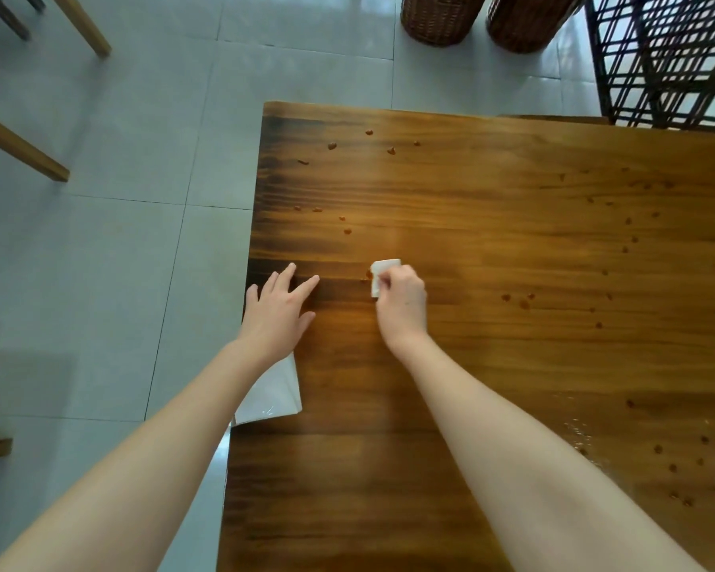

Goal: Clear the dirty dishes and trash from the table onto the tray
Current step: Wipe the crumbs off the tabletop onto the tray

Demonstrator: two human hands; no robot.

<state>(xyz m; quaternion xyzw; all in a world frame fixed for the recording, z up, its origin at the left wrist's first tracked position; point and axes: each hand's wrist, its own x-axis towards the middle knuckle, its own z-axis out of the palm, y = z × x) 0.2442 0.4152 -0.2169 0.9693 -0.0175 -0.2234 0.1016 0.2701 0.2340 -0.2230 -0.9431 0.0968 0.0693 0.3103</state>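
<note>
The small folded white paper napkin (384,271) lies pressed on the brown wooden table (512,365), near its left edge, touching a cluster of brown sauce spots (365,277). It looks light, soft and limp, likely to tear or smear once damp, so it is best pinched by its dry folded bulk. The right hand (401,301) curls over it, fingers and thumb pinching its near side. The left hand (279,307) rests flat beside it, fingers straight and spread, holding nothing, its wrist above a larger white folded paper sheet (271,396). No tray shows.
</note>
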